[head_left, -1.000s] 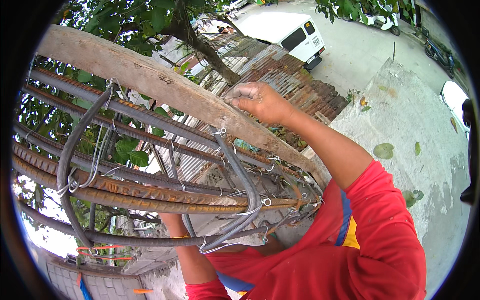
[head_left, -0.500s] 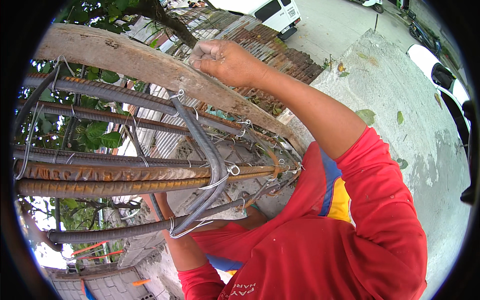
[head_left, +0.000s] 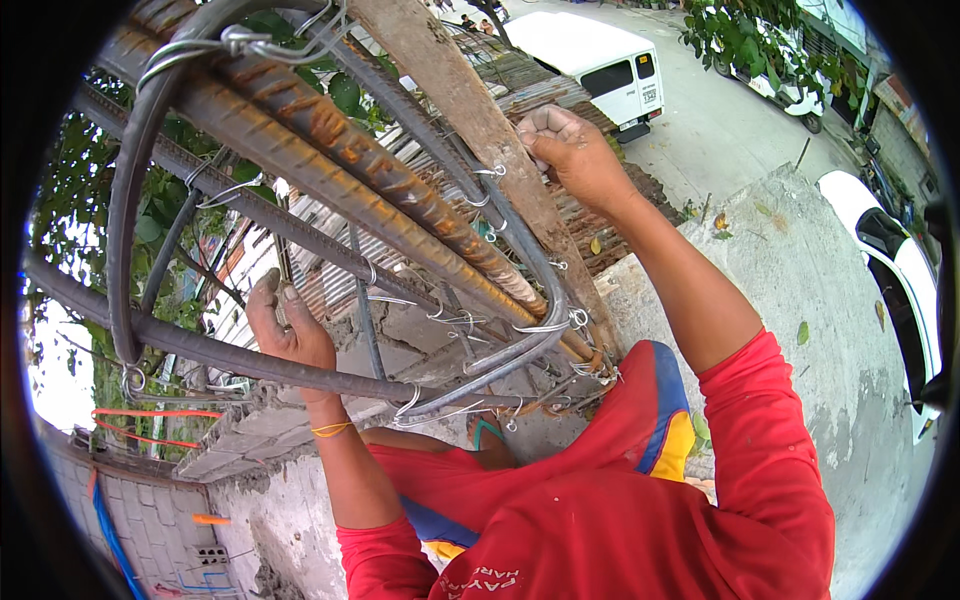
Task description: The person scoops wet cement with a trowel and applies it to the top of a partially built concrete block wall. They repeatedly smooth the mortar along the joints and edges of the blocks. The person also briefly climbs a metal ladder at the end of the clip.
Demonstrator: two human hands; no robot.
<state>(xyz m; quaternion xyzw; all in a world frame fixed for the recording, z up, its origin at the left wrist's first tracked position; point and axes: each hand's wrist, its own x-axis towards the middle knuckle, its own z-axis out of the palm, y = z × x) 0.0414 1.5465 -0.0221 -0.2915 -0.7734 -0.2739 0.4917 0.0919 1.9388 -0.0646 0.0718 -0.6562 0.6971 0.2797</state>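
Note:
A rebar cage (head_left: 440,225) slants across the left half, its rusty ribbed bars held by stirrups and twisted tie wire (head_left: 235,45). My left hand (head_left: 292,335) reaches up past the lower bar (head_left: 250,357), which crosses in front of my wrist. Its dusty fingers are bent, with thumb and forefinger apart and nothing seen between them. Against the outer edge of a wooden plank (head_left: 470,110), my right hand (head_left: 572,155) is closed with its fingers curled. Whatever it may hold is hidden. A bent stirrup (head_left: 545,270) loops round the bars between my hands.
A rough concrete slab (head_left: 760,290) lies to my right. Beyond the plank are rusty corrugated roof sheets (head_left: 545,85) and a white van (head_left: 590,60) on the road. A white car (head_left: 890,250) stands at far right. Below left is a block wall (head_left: 140,530).
The view has turned, so the cage now slants more steeply and looks closer. My left hand has come up from behind the bars into sight. My right fist stays at the plank.

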